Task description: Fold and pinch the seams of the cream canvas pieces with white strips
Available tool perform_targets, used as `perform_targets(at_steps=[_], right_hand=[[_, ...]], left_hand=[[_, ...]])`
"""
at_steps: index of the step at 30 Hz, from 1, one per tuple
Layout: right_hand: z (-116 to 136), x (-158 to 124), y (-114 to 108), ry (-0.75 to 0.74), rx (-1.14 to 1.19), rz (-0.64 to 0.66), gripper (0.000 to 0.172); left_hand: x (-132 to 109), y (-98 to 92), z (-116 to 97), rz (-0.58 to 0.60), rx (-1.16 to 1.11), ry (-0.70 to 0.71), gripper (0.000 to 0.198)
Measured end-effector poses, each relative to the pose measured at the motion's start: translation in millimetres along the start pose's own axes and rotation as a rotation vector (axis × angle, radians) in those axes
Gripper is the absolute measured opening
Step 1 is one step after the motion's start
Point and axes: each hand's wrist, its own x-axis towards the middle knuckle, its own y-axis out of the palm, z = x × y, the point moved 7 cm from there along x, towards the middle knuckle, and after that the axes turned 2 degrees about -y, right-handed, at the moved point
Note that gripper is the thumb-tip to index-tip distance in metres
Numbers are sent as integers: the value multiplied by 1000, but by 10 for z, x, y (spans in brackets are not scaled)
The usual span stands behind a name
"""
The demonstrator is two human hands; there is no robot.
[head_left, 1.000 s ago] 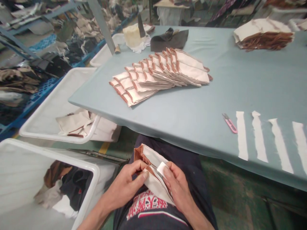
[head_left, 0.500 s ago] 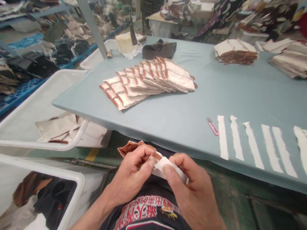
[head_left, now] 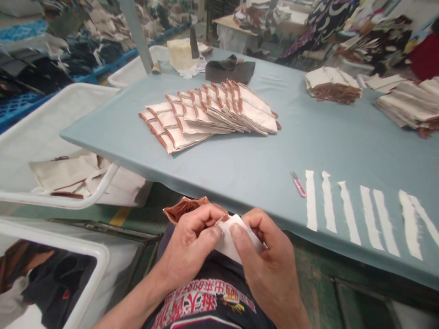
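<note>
My left hand (head_left: pixel 195 244) pinches a brown and cream fabric piece (head_left: pixel 187 208), whose gathered brown end sticks out to the left of my fingers. A white cloth strip (head_left: pixel 229 242) is held by my right hand (head_left: pixel 265 256), thumb on top, and it meets the brown edge between both hands. The hands are close together over my lap, just off the table's front edge. Pink thread snips (head_left: pixel 298 184) lie on the table beside a row of several white strips (head_left: pixel 311 201).
Overlapping cream pieces with brown edging (head_left: pixel 206 114) are fanned on the blue-green table (head_left: pixel 233 169). More stacks (head_left: pixel 332 84) sit at the back right. White bins (head_left: pixel 103 189) with fabric stand at the left. A dark cloth (head_left: pixel 229 69) lies at the back.
The view has shifted slightly, bringing more of the right-hand strips into sight. Both hands have drawn a little closer together, and the white strip now covers more of the brown edge between them.
</note>
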Motion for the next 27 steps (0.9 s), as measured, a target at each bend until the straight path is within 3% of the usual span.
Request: perform_targets(at_steps=[5, 12, 22, 27], right_hand=[[21, 0, 35, -19, -37, 9, 27], [-16, -16, 80, 77, -24, -35, 29], [-201, -29, 156, 133, 46, -12, 27], [-176, 38, 147, 174, 54, 19, 26]], left_hand=[[1, -7, 21, 8, -3, 3, 19], [-23, 10, 51, 31, -117, 14, 16], [-22, -42, 262, 22, -197, -2, 14], [-14, -26, 328, 58, -273, -8, 13]])
